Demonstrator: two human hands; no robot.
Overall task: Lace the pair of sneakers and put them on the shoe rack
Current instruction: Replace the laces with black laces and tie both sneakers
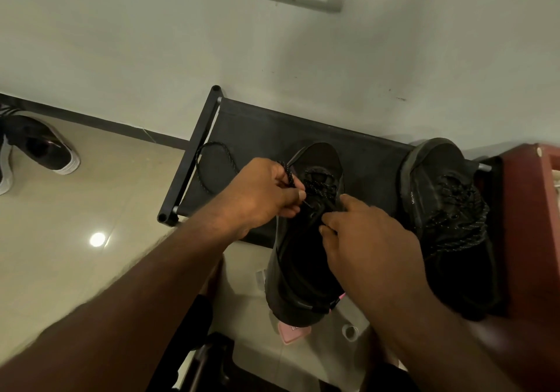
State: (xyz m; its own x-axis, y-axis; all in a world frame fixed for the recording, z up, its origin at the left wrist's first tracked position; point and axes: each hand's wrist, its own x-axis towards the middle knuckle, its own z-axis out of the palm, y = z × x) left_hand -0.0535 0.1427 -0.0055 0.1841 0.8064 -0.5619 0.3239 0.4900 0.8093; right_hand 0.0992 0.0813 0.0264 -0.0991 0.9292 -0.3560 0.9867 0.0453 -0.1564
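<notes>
Lacing looks midway: the right hand (pixel 363 240) grips the half-laced sneaker (pixel 298 264) beneath it near the eyelets, the left hand (pixel 260 194) just beside pinches the lace (pixel 213 144), whose tip must next find an eyelet, while the laced sneaker (pixel 445 209) sits right of both on the shoe rack (pixel 257 128) beyond.

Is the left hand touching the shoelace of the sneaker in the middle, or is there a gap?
Touching. The head view shows the left hand pinching the speckled shoelace between thumb and fingers, just above the sneaker.
</notes>
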